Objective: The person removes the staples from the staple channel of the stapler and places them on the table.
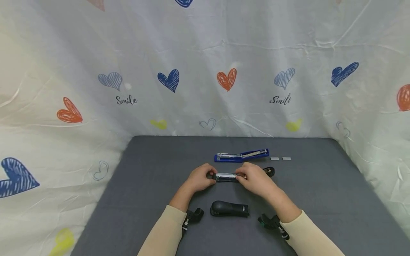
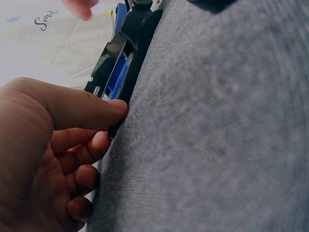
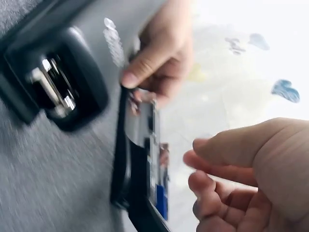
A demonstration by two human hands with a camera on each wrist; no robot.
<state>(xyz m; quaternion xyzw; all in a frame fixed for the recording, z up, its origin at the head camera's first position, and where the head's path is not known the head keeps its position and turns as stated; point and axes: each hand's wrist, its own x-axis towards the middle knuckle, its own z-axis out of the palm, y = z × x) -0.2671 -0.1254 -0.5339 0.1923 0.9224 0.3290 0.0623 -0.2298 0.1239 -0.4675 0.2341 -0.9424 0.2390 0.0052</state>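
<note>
An opened black stapler point(image 1: 226, 179) lies in front of me, its silver staple channel facing up and its top arm point(image 1: 269, 171) folded back to the right. My left hand point(image 1: 200, 177) pinches the left end between thumb and fingers; the left wrist view shows the thumb pressed on the black base point(image 2: 140, 53). Over the stapler's middle is my right hand point(image 1: 254, 179). In the right wrist view its loosely bent fingers point(image 3: 207, 191) are apart from the stapler point(image 3: 135, 154), with nothing visible between them. That view is blurred around the stapler.
A blue stapler point(image 1: 241, 156) lies opened behind the hands. Two small staple strips point(image 1: 274, 158) sit to its right. Nearer me, between my forearms, rests a closed black stapler point(image 1: 229, 209). The grey tabletop point(image 1: 153, 167) meets a heart-printed curtain point(image 1: 198, 103) at the back.
</note>
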